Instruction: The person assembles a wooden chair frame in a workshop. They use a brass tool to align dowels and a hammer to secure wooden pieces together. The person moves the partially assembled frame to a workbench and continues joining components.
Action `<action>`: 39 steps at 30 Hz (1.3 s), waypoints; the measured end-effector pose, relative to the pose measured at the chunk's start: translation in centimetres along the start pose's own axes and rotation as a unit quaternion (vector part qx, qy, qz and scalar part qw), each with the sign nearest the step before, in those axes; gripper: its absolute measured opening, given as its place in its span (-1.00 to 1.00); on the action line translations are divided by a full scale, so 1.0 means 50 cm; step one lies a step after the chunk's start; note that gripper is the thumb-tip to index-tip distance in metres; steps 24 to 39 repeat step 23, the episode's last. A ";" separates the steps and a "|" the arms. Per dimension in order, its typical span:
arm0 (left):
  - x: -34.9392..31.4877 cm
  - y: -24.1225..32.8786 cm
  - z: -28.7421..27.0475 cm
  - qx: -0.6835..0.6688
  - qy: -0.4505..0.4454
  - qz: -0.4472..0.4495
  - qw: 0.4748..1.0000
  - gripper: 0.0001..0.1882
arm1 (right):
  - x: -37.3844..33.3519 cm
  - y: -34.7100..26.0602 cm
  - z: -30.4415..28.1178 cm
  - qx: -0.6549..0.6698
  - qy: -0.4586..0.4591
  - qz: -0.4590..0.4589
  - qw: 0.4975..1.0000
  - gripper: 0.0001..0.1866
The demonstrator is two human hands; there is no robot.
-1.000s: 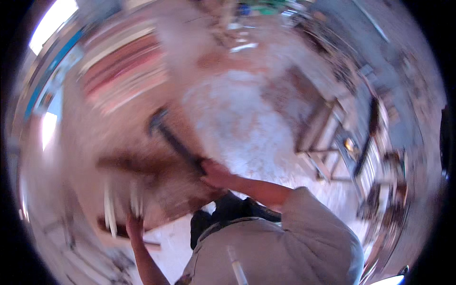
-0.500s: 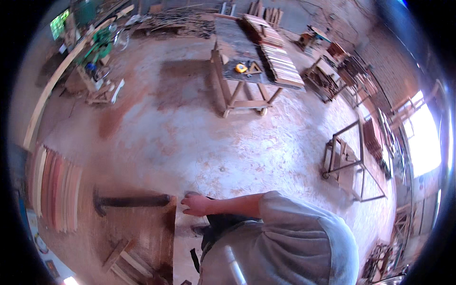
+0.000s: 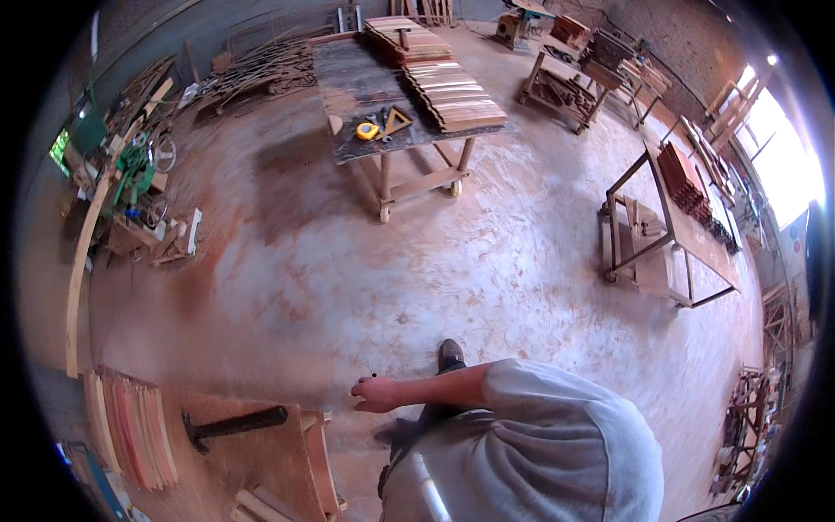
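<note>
My right hand (image 3: 374,394) reaches leftward across the front of my body, beyond the right edge of a brown wooden workbench (image 3: 252,452). Its fingers are curled, and a small dark tip pokes out above them; what it belongs to is too small to make out. On the bench lies a black hammer (image 3: 239,424), apart from the hand, its head toward the left. Pale wood pieces (image 3: 261,506) rest at the bench's near edge. Reddish and pale wood strips (image 3: 135,426) stand side by side at the bench's left. My left hand is out of the picture.
Ahead stands a wheeled table (image 3: 348,78) bearing wooden slats (image 3: 448,91), a yellow tape measure (image 3: 367,130) and a triangular square (image 3: 397,123). A metal-framed trolley (image 3: 670,235) is at right. A green machine (image 3: 132,170) and a long plank (image 3: 87,252) are at left. My shoe (image 3: 450,352) shows below.
My view has swung, so the wheeled table appears further left and the bench lower. My right hand has drawn away from the bench's edge, and my shoe has come into sight.
</note>
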State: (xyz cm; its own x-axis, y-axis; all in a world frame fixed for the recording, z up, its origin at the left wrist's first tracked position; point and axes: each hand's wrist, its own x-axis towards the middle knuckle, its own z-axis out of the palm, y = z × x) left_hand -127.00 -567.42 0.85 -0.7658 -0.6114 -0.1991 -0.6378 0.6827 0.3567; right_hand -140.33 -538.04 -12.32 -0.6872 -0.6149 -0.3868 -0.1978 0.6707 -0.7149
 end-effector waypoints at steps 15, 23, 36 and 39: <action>-0.095 0.755 0.213 0.153 -0.150 0.274 0.938 -0.70 | -0.424 0.569 -0.569 0.333 0.320 0.181 0.868 -0.39; 0.003 1.283 0.438 0.220 -0.211 0.660 0.686 -0.68 | -0.522 0.637 -0.812 0.482 0.424 0.119 0.757 -0.09; 0.003 1.283 0.438 0.220 -0.211 0.660 0.686 -0.68 | -0.522 0.637 -0.812 0.482 0.424 0.119 0.757 -0.09; 0.003 1.283 0.438 0.220 -0.211 0.660 0.686 -0.68 | -0.522 0.637 -0.812 0.482 0.424 0.119 0.757 -0.09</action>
